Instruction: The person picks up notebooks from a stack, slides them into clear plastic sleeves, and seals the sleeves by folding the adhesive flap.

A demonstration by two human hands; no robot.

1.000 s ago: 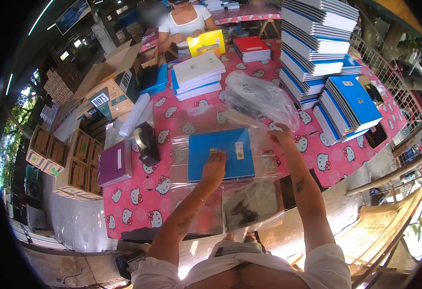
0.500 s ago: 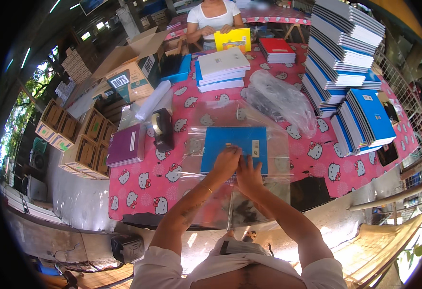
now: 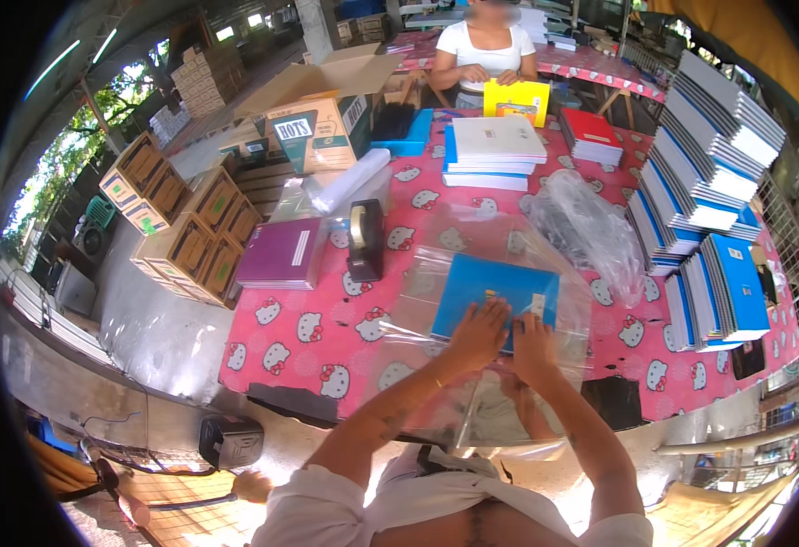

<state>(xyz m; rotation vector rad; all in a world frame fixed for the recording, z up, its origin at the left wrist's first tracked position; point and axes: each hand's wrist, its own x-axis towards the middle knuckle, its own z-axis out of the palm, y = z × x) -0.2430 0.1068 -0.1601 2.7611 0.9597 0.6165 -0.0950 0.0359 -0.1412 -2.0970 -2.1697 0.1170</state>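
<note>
A blue-covered book [image 3: 458,290] lies slightly turned on a sheet of clear plastic film [image 3: 408,314], which spreads past it on all sides and hangs over the table's near edge. My left hand [image 3: 481,330] rests on the lower middle of the cover, fingers stretched out. Beside it, my right hand [image 3: 532,348] sits at the book's lower right edge with its fingers extended onto the cover. Below the right hand, the film is creased and shiny. The fingers of both hands hide part of the book's near edge.
A black tape dispenser [image 3: 365,242] and purple books [image 3: 281,253] stand left. Behind are white-topped books [image 3: 495,146], red books [image 3: 592,137] and an open carton [image 3: 322,128]. Crumpled plastic [image 3: 586,228] and tall book stacks [image 3: 705,155] are right. A person [image 3: 486,55] across the table holds a yellow book [image 3: 516,102].
The whole view has shifted, so the table appears farther right and lower. The book now looks tilted, and my left hand has flattened with its fingers spread on the cover.
</note>
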